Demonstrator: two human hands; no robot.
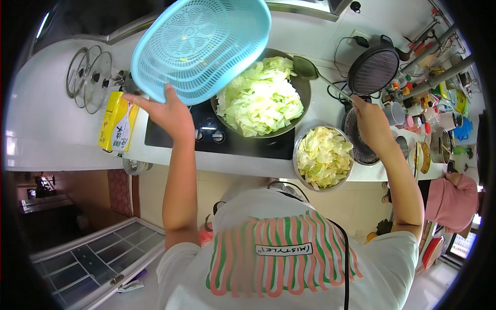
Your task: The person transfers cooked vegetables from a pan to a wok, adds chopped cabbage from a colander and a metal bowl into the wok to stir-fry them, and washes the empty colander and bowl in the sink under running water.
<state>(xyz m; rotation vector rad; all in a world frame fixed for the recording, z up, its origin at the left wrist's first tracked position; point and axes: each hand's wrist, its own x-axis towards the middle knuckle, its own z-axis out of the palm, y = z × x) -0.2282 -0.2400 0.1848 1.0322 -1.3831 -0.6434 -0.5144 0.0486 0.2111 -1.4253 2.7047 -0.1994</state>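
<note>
My left hand (pixel 164 112) grips the near rim of a light blue plastic colander (pixel 201 50), which is tilted beside and partly over the wok, with a few small scraps in it. Chopped cabbage (pixel 263 99) is heaped in the large wok (pixel 304 93) on the black gas hob (pixel 248 149). In my right hand (pixel 368 118) is the handle of a metal ladle (pixel 306 68), its bowl at the wok's right rim. A steel bowl (pixel 296 164) of paler chopped cabbage (pixel 324 157) stands on the counter, to the right of the hob.
Glass lids (pixel 97 83) and a yellow carton (pixel 118 122) stand left of the hob. At right are an open electric griddle (pixel 374 69), jars (pixel 420 124) and a steel pot (pixel 440 145). Another person (pixel 451 201) in a pink top is at far right. The range hood overhangs the back.
</note>
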